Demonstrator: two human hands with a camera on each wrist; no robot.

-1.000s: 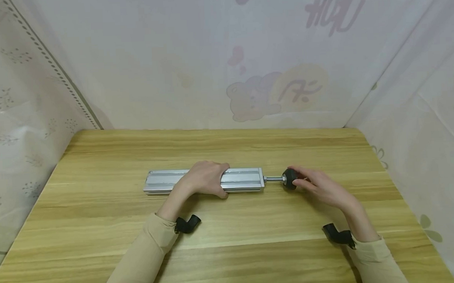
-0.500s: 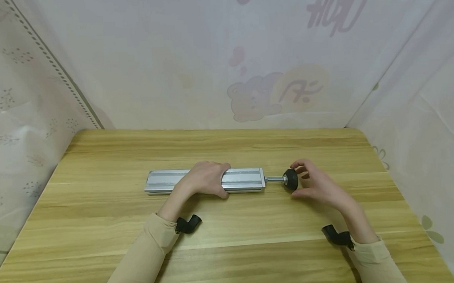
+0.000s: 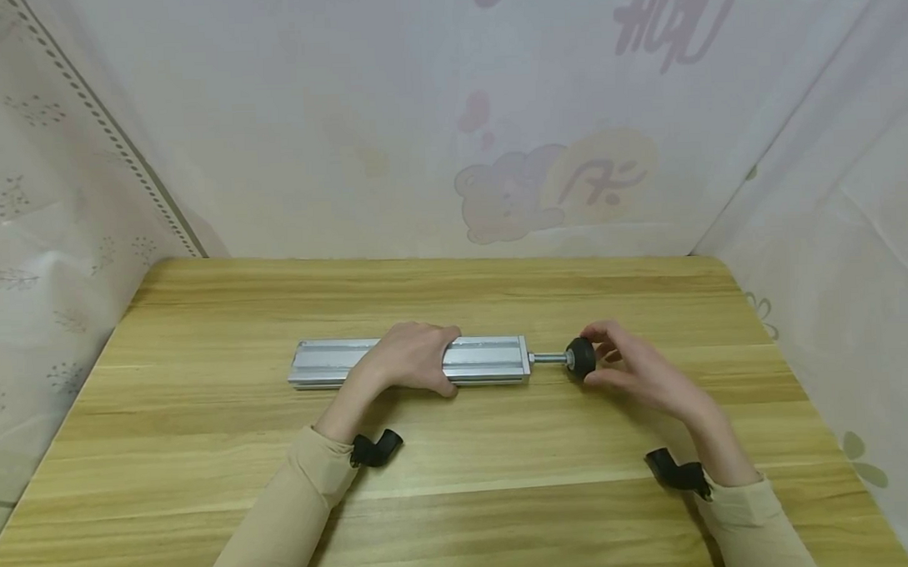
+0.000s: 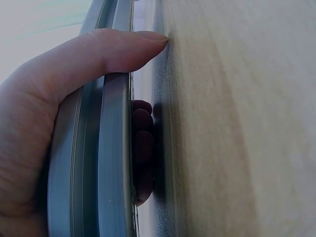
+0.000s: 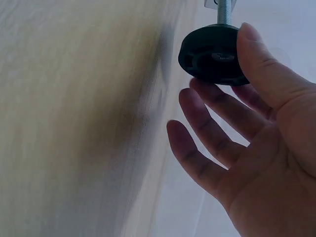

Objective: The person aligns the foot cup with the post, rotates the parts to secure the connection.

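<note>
An aluminium profile [image 3: 487,357] lies lengthwise across the table, grooves along its sides. My left hand [image 3: 407,360] grips it from above near the middle, thumb on the near side; in the left wrist view the fingertips [image 4: 143,148] show past the far edge. From the profile's right end plate a threaded rod [image 3: 550,358] with a nut sticks out. It carries a round black levelling foot [image 3: 581,359], hollow underneath in the right wrist view. My right hand [image 3: 645,373] pinches the foot's rim between thumb [image 5: 254,49] and fingers, with the other fingers spread loosely below.
The wood-grain table [image 3: 462,517] extends around the profile. Patterned cloth [image 3: 329,138] hangs behind and at both sides. A black curved mount [image 3: 377,450] sits on the left wrist and another black mount [image 3: 677,473] on the right.
My right hand held the levelling foot a second ago, then spread its fingers off the rim, and now has closed on it again. My left hand and the profile have stayed put.
</note>
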